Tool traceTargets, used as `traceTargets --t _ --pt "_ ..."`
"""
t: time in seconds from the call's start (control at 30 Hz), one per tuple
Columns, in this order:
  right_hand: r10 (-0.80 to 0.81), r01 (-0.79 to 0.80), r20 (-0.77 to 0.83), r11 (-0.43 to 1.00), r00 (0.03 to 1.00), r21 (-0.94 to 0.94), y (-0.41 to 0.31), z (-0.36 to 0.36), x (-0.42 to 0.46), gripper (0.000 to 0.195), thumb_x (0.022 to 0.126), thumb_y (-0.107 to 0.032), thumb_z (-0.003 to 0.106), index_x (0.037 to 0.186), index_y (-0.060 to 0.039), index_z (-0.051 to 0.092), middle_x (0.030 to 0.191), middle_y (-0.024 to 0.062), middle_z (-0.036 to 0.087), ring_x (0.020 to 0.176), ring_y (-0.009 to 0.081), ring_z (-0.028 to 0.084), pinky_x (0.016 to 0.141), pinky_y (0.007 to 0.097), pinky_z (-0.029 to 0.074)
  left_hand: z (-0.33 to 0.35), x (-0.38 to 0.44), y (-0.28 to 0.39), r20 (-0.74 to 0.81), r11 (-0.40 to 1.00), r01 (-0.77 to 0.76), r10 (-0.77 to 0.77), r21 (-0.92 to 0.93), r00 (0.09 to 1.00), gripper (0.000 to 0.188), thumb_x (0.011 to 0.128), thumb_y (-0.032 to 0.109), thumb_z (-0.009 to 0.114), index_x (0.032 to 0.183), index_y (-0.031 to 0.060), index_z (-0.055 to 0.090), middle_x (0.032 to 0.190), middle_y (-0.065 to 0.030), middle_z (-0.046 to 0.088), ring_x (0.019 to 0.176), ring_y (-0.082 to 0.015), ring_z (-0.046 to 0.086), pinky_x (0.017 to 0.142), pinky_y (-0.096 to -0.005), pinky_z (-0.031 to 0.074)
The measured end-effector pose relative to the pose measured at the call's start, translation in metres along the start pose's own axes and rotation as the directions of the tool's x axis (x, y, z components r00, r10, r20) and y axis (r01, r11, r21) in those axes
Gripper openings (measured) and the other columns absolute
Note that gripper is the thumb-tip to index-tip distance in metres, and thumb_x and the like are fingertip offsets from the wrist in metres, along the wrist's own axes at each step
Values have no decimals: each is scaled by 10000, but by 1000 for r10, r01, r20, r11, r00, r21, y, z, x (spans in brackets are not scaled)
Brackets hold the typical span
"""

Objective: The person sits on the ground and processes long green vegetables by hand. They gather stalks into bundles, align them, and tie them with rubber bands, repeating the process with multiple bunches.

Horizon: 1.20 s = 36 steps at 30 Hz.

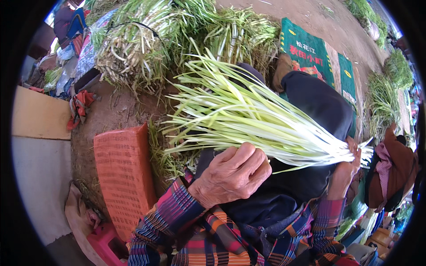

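A bunch of pale yellow-green leafy stalks (266,126), like blanched garlic chives, lies across my lap, its leaf tips fanned towards the upper left. My right hand (349,156) is closed around the white stem ends at the right. My left hand (238,173) is curled with its knuckles up, just below the leaves. Its fingertips and palm are hidden, so whether it pinches a leaf cannot be seen. Dark trousers (316,99) cover my legs beneath the bunch.
Large bundles of green stalks (133,56) lie ahead on the dirt ground. A green printed sack (309,50) is beside my shoe. Left are an orange-red wrapped block (123,176) and a pink plastic stool (106,242). A person in brown (396,169) is at the right, another (68,23) at the upper left.
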State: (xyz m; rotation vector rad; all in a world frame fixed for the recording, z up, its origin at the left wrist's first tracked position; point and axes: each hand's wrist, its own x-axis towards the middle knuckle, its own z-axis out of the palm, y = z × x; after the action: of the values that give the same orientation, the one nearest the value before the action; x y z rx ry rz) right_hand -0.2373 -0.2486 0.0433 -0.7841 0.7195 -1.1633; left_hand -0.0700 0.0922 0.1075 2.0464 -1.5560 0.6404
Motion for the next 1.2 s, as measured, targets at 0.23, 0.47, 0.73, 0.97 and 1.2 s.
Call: traceTargets --t 0.23,0.47,0.73,0.97,1.2 --pt "34 -4 121 970 992 -241 -9 -59 35 413 1037 -276 318 1282 -18 526 1205 64 553 1188 196 483 1126 345 283 -28 -69 -16 -122 723 553 -646 -413 754 104 848 -38 591 946 -8 604 801 -90 587 622 -178 530 554 -284 441" --pt "121 -118 407 992 906 -33 -18 -72 54 373 1028 -311 371 1178 -22 554 1173 124 588 1175 300 512 1102 499 334 -58 -100 -27 -181 356 749 -934 -559 308 96 858 -22 631 954 -19 621 768 -83 584 650 -135 553 590 -269 445" --pt "288 -213 797 956 531 -204 -23 -97 92 457 997 -274 430 1389 -41 435 1375 106 507 1316 261 413 1113 517 291 -49 -67 -28 -159 873 478 -487 -93 859 312 727 146 782 1003 44 676 788 -51 561 696 -227 529 602 -333 455" --pt "21 103 176 742 984 -662 -21 -96 87 285 988 -298 431 1136 -57 456 1183 125 475 1158 269 418 1068 514 284 -32 -45 -4 -36 964 265 -264 27 964 206 723 118 669 929 123 660 983 -31 591 920 -171 542 627 -277 432" --pt "64 -80 -73 964 995 -255 -19 -46 52 359 1019 -350 354 1064 -35 521 1044 150 538 1073 318 487 1029 538 344 -21 -47 -11 -66 939 342 -343 -20 937 148 675 81 687 808 75 624 934 -27 597 834 -206 538 721 -358 416"
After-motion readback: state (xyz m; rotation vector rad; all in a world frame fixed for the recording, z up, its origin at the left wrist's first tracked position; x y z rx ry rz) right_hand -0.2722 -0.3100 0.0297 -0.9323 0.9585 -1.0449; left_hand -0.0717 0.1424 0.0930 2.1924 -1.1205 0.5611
